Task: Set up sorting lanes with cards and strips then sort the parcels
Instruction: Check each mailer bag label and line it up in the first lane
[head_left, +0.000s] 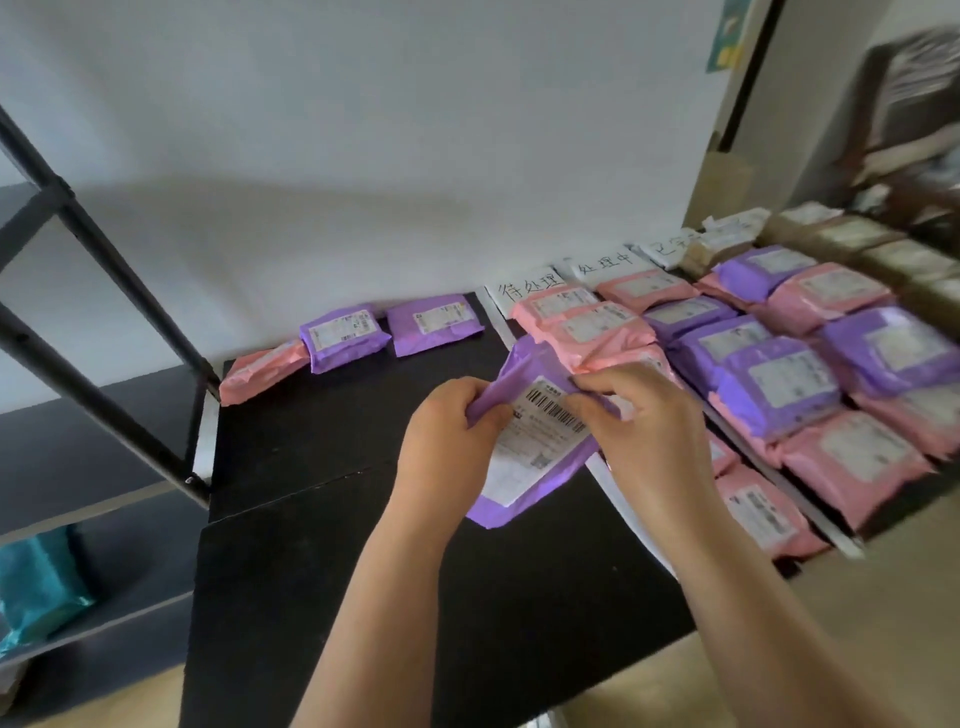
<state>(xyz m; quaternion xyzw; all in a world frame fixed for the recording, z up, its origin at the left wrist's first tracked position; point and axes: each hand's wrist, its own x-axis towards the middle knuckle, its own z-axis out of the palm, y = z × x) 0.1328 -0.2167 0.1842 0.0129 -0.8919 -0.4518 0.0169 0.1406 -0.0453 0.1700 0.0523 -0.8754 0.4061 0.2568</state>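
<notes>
Black table (322, 441); purple parcel (535, 457) (label up) in the pinch of left hand (447, 441) and right hand (649, 421).

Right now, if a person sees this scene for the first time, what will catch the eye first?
The left hand and the right hand grip a purple parcel with a barcode label above the middle of the black table. To the right, pink and purple parcels lie packed in rows that run from white handwritten cards by the wall.
</notes>
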